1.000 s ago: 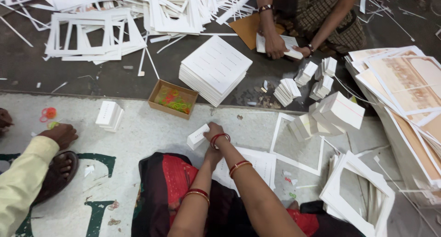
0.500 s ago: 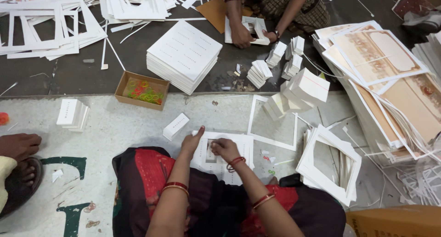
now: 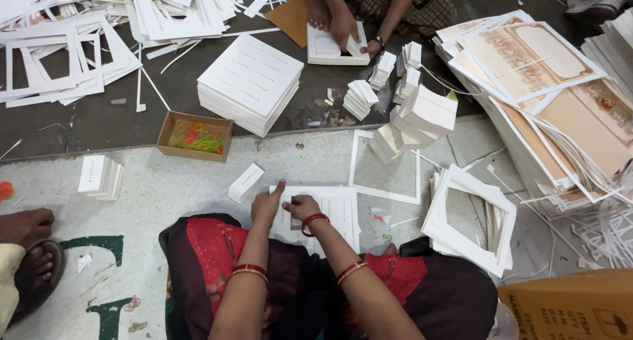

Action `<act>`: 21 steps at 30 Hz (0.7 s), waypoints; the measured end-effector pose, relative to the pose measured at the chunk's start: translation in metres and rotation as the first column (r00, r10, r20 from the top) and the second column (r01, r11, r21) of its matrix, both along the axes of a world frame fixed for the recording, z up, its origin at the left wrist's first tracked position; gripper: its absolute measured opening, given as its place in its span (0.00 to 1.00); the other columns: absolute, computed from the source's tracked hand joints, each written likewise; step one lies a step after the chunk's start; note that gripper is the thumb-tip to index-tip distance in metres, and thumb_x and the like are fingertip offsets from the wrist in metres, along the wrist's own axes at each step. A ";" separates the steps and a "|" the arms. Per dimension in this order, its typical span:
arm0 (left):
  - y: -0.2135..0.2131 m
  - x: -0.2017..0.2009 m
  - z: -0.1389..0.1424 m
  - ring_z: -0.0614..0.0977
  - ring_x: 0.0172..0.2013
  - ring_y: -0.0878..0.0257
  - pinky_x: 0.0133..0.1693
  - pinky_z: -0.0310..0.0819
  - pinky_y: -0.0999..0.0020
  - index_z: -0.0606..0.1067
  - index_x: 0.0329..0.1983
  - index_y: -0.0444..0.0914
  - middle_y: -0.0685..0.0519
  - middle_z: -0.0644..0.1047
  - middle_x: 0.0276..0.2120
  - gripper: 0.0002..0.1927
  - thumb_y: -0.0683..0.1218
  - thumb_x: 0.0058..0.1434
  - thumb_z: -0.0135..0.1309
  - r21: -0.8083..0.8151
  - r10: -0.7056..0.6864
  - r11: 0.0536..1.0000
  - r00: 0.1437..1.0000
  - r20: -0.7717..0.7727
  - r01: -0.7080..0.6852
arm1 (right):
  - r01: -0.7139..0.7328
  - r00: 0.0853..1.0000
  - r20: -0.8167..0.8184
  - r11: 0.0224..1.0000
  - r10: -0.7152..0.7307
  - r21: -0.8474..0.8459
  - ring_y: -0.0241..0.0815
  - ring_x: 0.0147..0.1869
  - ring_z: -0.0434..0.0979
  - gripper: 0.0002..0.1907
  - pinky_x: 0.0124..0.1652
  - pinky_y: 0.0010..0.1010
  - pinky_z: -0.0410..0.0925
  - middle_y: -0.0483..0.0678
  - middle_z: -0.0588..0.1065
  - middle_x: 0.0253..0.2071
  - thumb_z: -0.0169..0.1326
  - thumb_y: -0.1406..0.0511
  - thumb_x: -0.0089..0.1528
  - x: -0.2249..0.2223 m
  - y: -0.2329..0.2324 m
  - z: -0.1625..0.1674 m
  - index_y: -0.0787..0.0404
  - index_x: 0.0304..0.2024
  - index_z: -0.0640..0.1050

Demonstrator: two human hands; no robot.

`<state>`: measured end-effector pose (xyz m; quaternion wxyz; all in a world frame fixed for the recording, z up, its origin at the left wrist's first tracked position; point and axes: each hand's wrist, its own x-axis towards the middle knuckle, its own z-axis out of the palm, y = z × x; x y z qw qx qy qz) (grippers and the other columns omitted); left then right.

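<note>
I sit on the floor with a white punched card sheet (image 3: 336, 211) in front of my knees. My left hand (image 3: 267, 205) presses on the sheet's left part, fingers pointing away from me. My right hand (image 3: 300, 208) rests beside it on the sheet, fingertips at a small rectangular hole; whether it pinches a piece I cannot tell. A small stack of white cards (image 3: 245, 182) lies just left of the sheet. Red bangles circle both my wrists.
A cardboard box of coloured rubber bands (image 3: 194, 135) and a big stack of white sheets (image 3: 250, 83) lie ahead. Empty white frames (image 3: 471, 224) pile at right, printed sheets (image 3: 547, 83) beyond. Another person's hands (image 3: 343, 30) work opposite; a foot and hand (image 3: 26, 241) are at left.
My view has shifted left and down. Both hands came back from the small card stack onto the punched sheet, and now sit closer together on it.
</note>
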<state>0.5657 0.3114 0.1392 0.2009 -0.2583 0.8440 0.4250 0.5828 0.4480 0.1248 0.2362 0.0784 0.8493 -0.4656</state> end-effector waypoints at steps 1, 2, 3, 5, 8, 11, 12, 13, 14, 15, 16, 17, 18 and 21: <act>-0.001 0.000 0.001 0.80 0.54 0.41 0.57 0.71 0.54 0.83 0.49 0.35 0.36 0.81 0.49 0.48 0.80 0.53 0.47 0.013 -0.004 1.000 1.000 -0.008 0.004 | 0.078 0.995 0.072 0.988 -0.069 -0.136 0.42 0.38 0.80 0.22 0.41 0.34 0.73 0.52 0.82 0.37 0.64 0.55 0.59 0.003 -0.001 0.000 0.67 0.45 0.82; -0.002 0.000 0.001 0.81 0.54 0.42 0.56 0.72 0.54 0.84 0.49 0.35 0.36 0.82 0.48 0.47 0.80 0.53 0.48 0.027 -0.008 1.000 1.000 -0.016 0.008 | 0.163 0.980 0.152 0.951 -0.126 -0.263 0.40 0.37 0.80 0.20 0.39 0.32 0.73 0.50 0.82 0.38 0.64 0.58 0.59 0.005 -0.002 -0.001 0.66 0.46 0.81; -0.003 0.000 0.001 0.82 0.53 0.42 0.56 0.73 0.54 0.84 0.48 0.35 0.36 0.82 0.47 0.46 0.80 0.53 0.48 0.041 -0.008 0.999 1.000 -0.025 0.009 | 0.197 0.976 0.154 0.933 -0.157 -0.300 0.39 0.37 0.80 0.19 0.39 0.31 0.74 0.49 0.82 0.38 0.65 0.61 0.58 0.006 -0.003 -0.001 0.66 0.47 0.81; -0.004 -0.003 0.000 0.81 0.53 0.43 0.55 0.72 0.53 0.84 0.48 0.38 0.38 0.82 0.47 0.43 0.78 0.53 0.49 0.026 0.007 1.000 0.999 -0.048 -0.006 | 0.259 0.964 0.163 0.889 -0.211 -0.377 0.35 0.38 0.81 0.17 0.38 0.29 0.74 0.48 0.82 0.39 0.65 0.65 0.57 0.008 -0.006 -0.003 0.67 0.47 0.81; -0.004 -0.008 -0.002 0.82 0.51 0.42 0.54 0.73 0.53 0.84 0.48 0.40 0.40 0.83 0.46 0.39 0.76 0.54 0.51 0.051 0.032 0.998 0.997 -0.065 -0.028 | 0.269 0.961 0.161 0.895 -0.225 -0.355 0.38 0.35 0.79 0.17 0.37 0.32 0.74 0.52 0.81 0.38 0.66 0.65 0.58 0.006 -0.008 -0.005 0.71 0.46 0.82; -0.002 -0.014 -0.002 0.82 0.51 0.43 0.54 0.74 0.53 0.83 0.48 0.40 0.40 0.83 0.46 0.38 0.75 0.54 0.53 0.058 0.057 0.997 0.996 -0.074 -0.053 | 0.291 0.957 0.090 0.894 -0.277 -0.340 0.35 0.35 0.80 0.18 0.36 0.30 0.74 0.47 0.82 0.37 0.67 0.64 0.55 0.006 -0.008 -0.009 0.64 0.46 0.82; -0.001 -0.015 -0.003 0.82 0.51 0.43 0.54 0.74 0.54 0.83 0.48 0.40 0.40 0.83 0.46 0.38 0.75 0.54 0.54 0.055 0.071 0.996 0.995 -0.075 -0.067 | 0.264 0.964 0.046 0.915 -0.262 -0.307 0.35 0.34 0.80 0.17 0.36 0.30 0.74 0.47 0.82 0.36 0.67 0.63 0.55 0.006 -0.007 -0.011 0.64 0.44 0.83; -0.001 -0.016 -0.003 0.82 0.51 0.43 0.53 0.74 0.53 0.83 0.48 0.41 0.41 0.83 0.46 0.38 0.75 0.53 0.53 0.032 0.070 0.997 0.995 -0.066 -0.068 | 0.237 0.969 0.003 0.932 -0.246 -0.275 0.35 0.34 0.79 0.16 0.36 0.29 0.73 0.47 0.82 0.34 0.67 0.62 0.55 0.006 -0.007 -0.013 0.65 0.42 0.83; 0.000 -0.017 -0.002 0.82 0.51 0.43 0.53 0.75 0.52 0.84 0.48 0.43 0.42 0.83 0.46 0.37 0.75 0.53 0.53 0.009 0.066 0.998 0.996 -0.057 -0.066 | 0.214 0.972 -0.039 0.946 -0.230 -0.242 0.34 0.33 0.79 0.16 0.36 0.29 0.72 0.47 0.82 0.33 0.68 0.61 0.56 0.006 -0.006 -0.015 0.65 0.40 0.83; 0.000 -0.018 0.000 0.82 0.51 0.43 0.53 0.75 0.51 0.84 0.48 0.44 0.42 0.83 0.47 0.37 0.75 0.52 0.53 -0.015 0.065 0.998 0.997 -0.049 -0.066 | 0.195 0.975 -0.058 0.954 -0.213 -0.228 0.35 0.32 0.78 0.16 0.35 0.30 0.72 0.47 0.81 0.31 0.68 0.60 0.56 0.005 -0.005 -0.017 0.66 0.38 0.83; -0.002 -0.019 0.001 0.82 0.52 0.44 0.53 0.75 0.51 0.84 0.49 0.45 0.43 0.83 0.47 0.38 0.76 0.52 0.52 -0.050 0.037 0.998 0.999 -0.016 -0.038 | 0.176 0.977 -0.079 0.961 -0.196 -0.213 0.35 0.30 0.77 0.16 0.34 0.30 0.71 0.47 0.80 0.29 0.68 0.60 0.56 0.003 -0.004 -0.019 0.66 0.37 0.82; -0.004 -0.020 0.003 0.82 0.53 0.44 0.53 0.75 0.51 0.83 0.50 0.46 0.43 0.82 0.48 0.39 0.77 0.51 0.52 -0.085 0.009 0.996 1.000 0.016 -0.008 | 0.158 0.978 -0.101 0.967 -0.181 -0.198 0.35 0.29 0.76 0.17 0.33 0.30 0.71 0.48 0.80 0.28 0.68 0.59 0.56 0.000 -0.004 -0.021 0.67 0.35 0.82; -0.006 -0.022 0.005 0.82 0.53 0.45 0.54 0.75 0.51 0.83 0.51 0.46 0.44 0.82 0.49 0.39 0.78 0.51 0.52 -0.119 -0.019 0.993 0.999 0.049 0.025 | 0.135 0.982 -0.111 0.975 -0.155 -0.176 0.36 0.28 0.75 0.17 0.33 0.31 0.70 0.48 0.79 0.27 0.68 0.58 0.56 -0.003 -0.004 -0.023 0.67 0.33 0.81; -0.010 -0.029 0.006 0.80 0.56 0.47 0.56 0.73 0.53 0.81 0.54 0.47 0.46 0.81 0.52 0.42 0.79 0.49 0.54 -0.098 -0.067 0.992 0.993 0.092 0.076 | 0.097 0.988 -0.100 0.976 -0.118 -0.193 0.36 0.26 0.74 0.19 0.31 0.33 0.70 0.48 0.77 0.24 0.67 0.56 0.57 -0.010 0.000 -0.025 0.68 0.30 0.80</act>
